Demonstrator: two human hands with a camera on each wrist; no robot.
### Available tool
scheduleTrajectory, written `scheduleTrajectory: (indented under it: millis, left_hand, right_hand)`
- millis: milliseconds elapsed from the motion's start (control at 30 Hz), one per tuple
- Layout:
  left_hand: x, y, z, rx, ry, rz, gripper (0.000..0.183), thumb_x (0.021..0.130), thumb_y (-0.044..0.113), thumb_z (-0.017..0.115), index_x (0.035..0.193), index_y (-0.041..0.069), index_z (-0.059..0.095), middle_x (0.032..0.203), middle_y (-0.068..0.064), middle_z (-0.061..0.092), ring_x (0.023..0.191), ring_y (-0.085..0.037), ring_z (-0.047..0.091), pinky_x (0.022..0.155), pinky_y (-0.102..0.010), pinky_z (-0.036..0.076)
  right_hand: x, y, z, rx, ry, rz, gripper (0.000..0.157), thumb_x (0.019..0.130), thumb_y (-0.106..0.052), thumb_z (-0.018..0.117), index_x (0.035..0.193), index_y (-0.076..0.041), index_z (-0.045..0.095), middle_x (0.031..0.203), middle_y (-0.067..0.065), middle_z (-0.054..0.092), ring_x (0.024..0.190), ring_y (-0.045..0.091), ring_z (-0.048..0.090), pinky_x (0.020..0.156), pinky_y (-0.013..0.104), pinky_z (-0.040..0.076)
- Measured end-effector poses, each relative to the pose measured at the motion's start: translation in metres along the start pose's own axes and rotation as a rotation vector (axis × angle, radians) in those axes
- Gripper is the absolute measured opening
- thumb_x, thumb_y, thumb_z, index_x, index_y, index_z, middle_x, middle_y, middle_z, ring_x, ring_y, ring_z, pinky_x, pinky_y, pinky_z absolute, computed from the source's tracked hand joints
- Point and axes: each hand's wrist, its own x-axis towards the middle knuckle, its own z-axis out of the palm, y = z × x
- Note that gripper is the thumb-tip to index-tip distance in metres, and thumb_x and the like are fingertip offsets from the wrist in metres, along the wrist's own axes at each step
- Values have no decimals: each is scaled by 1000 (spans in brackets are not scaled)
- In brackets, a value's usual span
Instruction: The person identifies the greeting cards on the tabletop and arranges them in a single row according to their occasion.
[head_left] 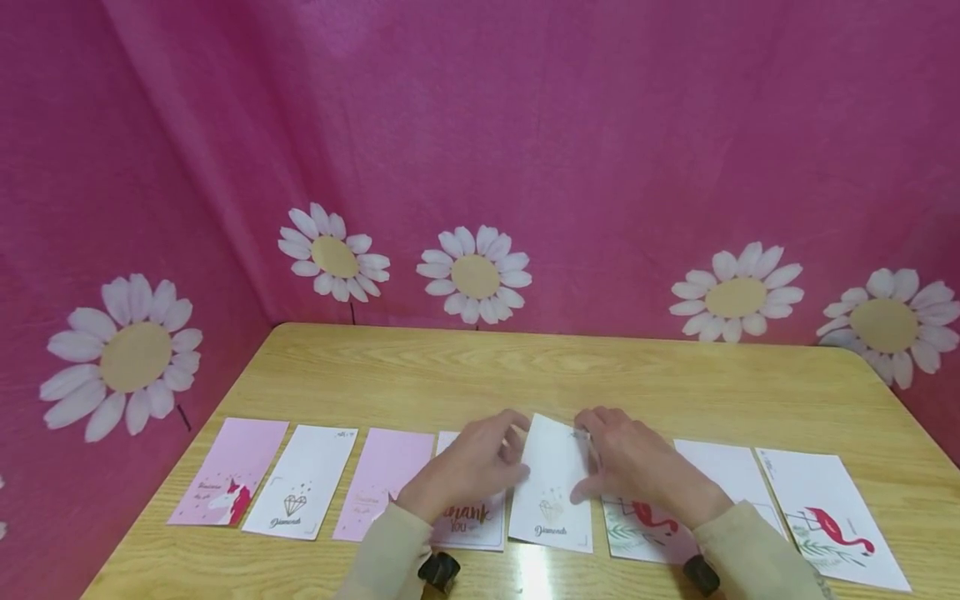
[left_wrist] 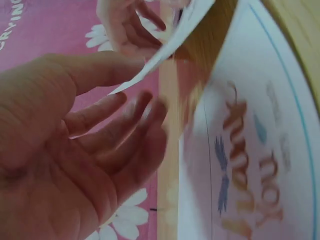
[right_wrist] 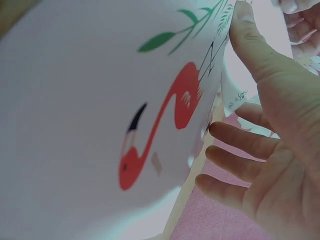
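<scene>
A white card printed "Diamonds" (head_left: 551, 483) stands between both hands, its top edge tilted up above the row. At its left edge my left hand (head_left: 480, 458) pinches it; in the left wrist view the thumb (left_wrist: 107, 70) lies over the card's thin edge and the fingertips sit beneath. Along the right edge is my right hand (head_left: 630, 458), forefinger at the upper corner and thumb by the side. Its fingers (right_wrist: 240, 140) are spread and fairly straight in the right wrist view. Beneath the left hand lies a "Thank You" card (head_left: 468, 529); under the right, a flamingo card (head_left: 637, 529).
Further left lie a pink card (head_left: 367, 479), another Diamonds card (head_left: 303, 475) and a pink unicorn card (head_left: 240, 458). To the right are a mostly white card (head_left: 716, 462) and another flamingo card (head_left: 832, 500). The wooden table (head_left: 600, 371) meets a pink daisy-patterned cloth (head_left: 600, 167).
</scene>
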Motion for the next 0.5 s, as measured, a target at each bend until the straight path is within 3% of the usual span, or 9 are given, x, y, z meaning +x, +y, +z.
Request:
scheduleTrajectory:
  millis: [167, 267, 367, 500]
  left_hand:
    - [0, 3, 2, -110, -40, -14, 51, 94, 12, 68, 141, 16, 49, 114, -2, 68, 97, -9, 66, 88, -29, 56]
    - [0, 4, 2, -139, -16, -33, 50, 95, 12, 67, 141, 18, 49, 116, -3, 68, 97, -11, 66, 86, -31, 56]
    - [-1, 3, 1, -212, 10, -61, 50, 95, 10, 67, 141, 17, 49, 118, -7, 66, 93, -15, 67, 76, -33, 59]
    - [-2, -2, -2, -349, 54, -81, 50, 94, 5, 67, 140, 15, 50, 118, -13, 65, 86, -20, 69, 64, -34, 60]
  right_hand:
    - [1, 1, 1, 8, -1, -2, 86, 64, -55, 92, 127, -5, 61, 122, 17, 66, 110, 34, 66, 93, 55, 56]
    - [2, 0, 1, 16, 5, 11, 87, 65, -53, 92, 130, -5, 60, 120, 16, 66, 108, 32, 66, 92, 53, 57]
    - [2, 0, 1, 34, 10, 30, 88, 68, -51, 92, 135, -5, 58, 119, 14, 66, 105, 29, 66, 89, 51, 58]
    - [0, -1, -1, 143, 20, 55, 86, 76, -42, 89, 146, -8, 51, 124, 13, 68, 105, 24, 67, 88, 46, 60]
